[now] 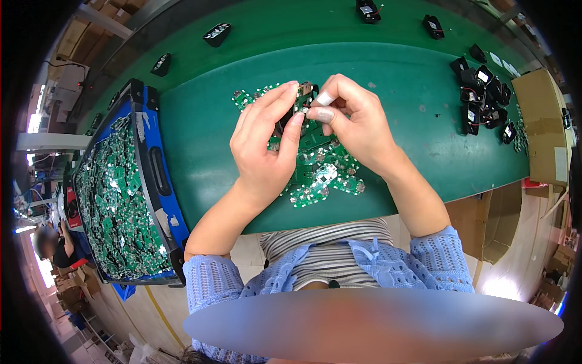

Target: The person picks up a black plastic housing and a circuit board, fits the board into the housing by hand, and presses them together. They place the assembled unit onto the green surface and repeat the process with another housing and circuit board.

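Observation:
My left hand (pixel 267 142) and my right hand (pixel 354 124) meet above a green work surface (pixel 194 139). Together they pinch a small green circuit board with a dark part (pixel 303 100) between fingertips and thumbs. Directly under the hands lies a loose pile of small green circuit boards (pixel 324 173); one sits at the pile's near edge (pixel 309 195). The hands hide much of the held piece.
A blue crate (pixel 159 176) full of green circuit boards stands at my left. Several black boxy parts (pixel 485 100) cluster at the far right beside a cardboard box (pixel 542 127). More black parts (pixel 217 33) lie on the far belt. Another person (pixel 54 246) sits far left.

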The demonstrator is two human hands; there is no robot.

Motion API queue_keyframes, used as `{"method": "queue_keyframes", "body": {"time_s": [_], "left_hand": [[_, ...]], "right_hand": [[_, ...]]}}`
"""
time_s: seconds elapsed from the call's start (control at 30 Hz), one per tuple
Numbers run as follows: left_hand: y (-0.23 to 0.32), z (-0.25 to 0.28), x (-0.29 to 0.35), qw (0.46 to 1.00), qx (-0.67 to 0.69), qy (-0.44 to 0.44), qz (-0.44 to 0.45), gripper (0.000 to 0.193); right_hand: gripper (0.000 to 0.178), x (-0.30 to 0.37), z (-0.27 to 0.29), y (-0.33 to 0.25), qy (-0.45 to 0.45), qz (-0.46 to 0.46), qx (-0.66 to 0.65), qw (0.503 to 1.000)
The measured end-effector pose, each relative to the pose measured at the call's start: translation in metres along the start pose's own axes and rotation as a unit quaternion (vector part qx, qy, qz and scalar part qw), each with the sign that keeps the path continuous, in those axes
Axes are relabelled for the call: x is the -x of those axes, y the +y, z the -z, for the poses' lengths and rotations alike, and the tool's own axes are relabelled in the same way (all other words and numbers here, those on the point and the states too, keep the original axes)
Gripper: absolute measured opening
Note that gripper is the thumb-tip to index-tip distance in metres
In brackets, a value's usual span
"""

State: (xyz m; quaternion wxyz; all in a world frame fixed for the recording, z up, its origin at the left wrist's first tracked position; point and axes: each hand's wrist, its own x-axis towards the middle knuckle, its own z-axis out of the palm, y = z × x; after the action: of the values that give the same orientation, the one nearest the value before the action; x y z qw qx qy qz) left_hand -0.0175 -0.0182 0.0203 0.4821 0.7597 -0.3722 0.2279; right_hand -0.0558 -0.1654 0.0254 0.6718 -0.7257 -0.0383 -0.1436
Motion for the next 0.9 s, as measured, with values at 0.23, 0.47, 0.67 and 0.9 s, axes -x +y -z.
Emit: {"method": "queue_keyframes", "body": {"time_s": [0.23,0.47,0.67,0.9], "left_hand": [[-0.004,-0.006,0.005,0.992,0.095,-0.003,0.083,0.031],[-0.014,-0.007,-0.004,0.892,0.341,0.006,0.296,0.036],[-0.012,0.004,-0.004,0.911,0.322,-0.059,0.252,0.025],[-0.027,0.014,-0.013,0.725,0.476,-0.127,0.482,0.028]], "right_hand": [[0.017,-0.002,-0.004,0.017,0.022,0.099,0.092,0.991],[0.031,0.001,-0.012,0.016,0.08,0.043,0.135,0.987],[0.031,-0.004,-0.005,0.006,0.046,-0.122,-0.06,0.99],[0.038,0.003,-0.002,0.003,-0.016,0.028,0.006,0.999]]}}
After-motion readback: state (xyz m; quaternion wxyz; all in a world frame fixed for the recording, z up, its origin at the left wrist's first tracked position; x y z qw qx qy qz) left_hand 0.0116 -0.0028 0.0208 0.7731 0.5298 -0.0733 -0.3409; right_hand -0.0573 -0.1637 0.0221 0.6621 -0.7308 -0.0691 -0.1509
